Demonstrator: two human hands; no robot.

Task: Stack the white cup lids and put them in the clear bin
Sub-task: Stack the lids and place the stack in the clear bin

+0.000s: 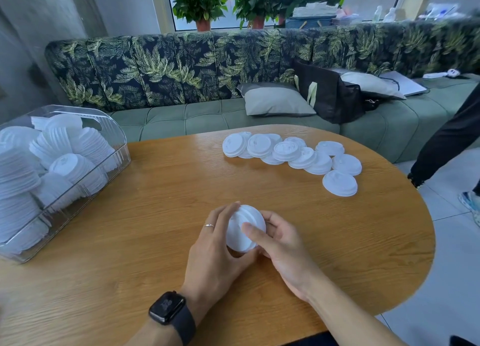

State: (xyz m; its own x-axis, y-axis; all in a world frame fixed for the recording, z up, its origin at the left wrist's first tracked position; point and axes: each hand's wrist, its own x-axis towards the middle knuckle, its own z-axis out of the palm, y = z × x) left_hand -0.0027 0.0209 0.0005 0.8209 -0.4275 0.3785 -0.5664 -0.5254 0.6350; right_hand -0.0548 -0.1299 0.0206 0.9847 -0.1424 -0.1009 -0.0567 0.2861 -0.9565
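Bin point(120, 151) at 9 o'clock well filled; loose lids point(293, 156) at 1 o'clock unstacked; L hand point(215, 252) + R hand point(284, 244) grip stack point(240, 232).

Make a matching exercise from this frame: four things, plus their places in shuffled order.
Things
1. clear bin
2. loose lids
3. held lid stack
4. grey cushion

Places
A. on the sofa
B. gripped between the left hand and right hand
C. at the left edge of the table, already holding stacked lids
D. spread out and overlapping on the far right part of the table

Pairs: 1-C, 2-D, 3-B, 4-A
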